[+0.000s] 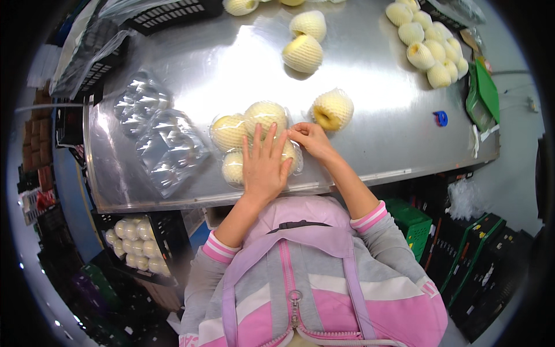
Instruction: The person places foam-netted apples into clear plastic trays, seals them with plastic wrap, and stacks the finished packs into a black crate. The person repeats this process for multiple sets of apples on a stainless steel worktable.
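Note:
A clear plastic clamshell pack (pixel 234 171) lies near the table's front edge, holding several round yellow fruits (pixel 227 132) in white foam nets. My left hand (pixel 264 169) rests flat on top of it, fingers spread and pointing away from me. At the pack's right rim, my right hand (pixel 310 139) has thumb and forefinger pinched together on the plastic edge. Just beyond that hand sits a loose netted yellow fruit (pixel 333 109), its hollowed end facing me. Part of the pack is hidden under my left hand.
Clear moulded plastic packs (pixel 169 147) lie left on the steel table (pixel 390 130). Netted fruits (pixel 303 54) stand farther back, with a larger group (pixel 433 47) at back right. A blue tape dispenser (pixel 440 118) lies right. Below left, a black crate (pixel 167 238) holds packed fruit.

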`<state>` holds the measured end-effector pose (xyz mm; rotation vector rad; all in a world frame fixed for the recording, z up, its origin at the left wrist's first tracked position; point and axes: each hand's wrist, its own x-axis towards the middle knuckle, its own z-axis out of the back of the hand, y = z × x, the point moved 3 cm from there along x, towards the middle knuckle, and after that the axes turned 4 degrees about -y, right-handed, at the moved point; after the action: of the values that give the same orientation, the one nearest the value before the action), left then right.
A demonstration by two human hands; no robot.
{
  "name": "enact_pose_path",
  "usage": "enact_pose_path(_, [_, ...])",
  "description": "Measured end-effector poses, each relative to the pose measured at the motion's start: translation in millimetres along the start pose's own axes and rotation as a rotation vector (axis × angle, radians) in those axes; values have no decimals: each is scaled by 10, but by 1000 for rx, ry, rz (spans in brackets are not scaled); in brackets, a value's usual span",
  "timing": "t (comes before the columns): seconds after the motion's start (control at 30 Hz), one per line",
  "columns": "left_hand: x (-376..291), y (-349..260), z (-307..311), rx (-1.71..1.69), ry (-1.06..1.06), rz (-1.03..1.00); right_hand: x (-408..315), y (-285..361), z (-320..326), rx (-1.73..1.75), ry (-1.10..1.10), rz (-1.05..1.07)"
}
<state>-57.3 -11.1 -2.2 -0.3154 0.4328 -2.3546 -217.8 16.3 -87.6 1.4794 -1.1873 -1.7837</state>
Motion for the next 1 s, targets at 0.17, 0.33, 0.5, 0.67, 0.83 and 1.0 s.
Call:
enact_pose_path(0.17, [-27,21,-56,47,-57,-25,-204,-159,148,116,78,-90])
enact_pose_path(0.33, [-23,7,-99,73,-84,-52,-582,-314,271,-33,381,-37])
enact_pose_path(0.5, [-15,-6,-106,19,-89,-81,-656,-411,91,182,365,-95])
enact_pose_path(0.67, [-32,-15,-65,10,-69,-88,-650,-345,288,117,-36,156])
enact_pose_path(0.83, [-54,-29,-35,-28,-102,-73,-613,-263,147,262,146,153])
enact_pose_path(1.0, [-73,-62,-126,-73,-113,-69,-559,-323,80,209,154,139])
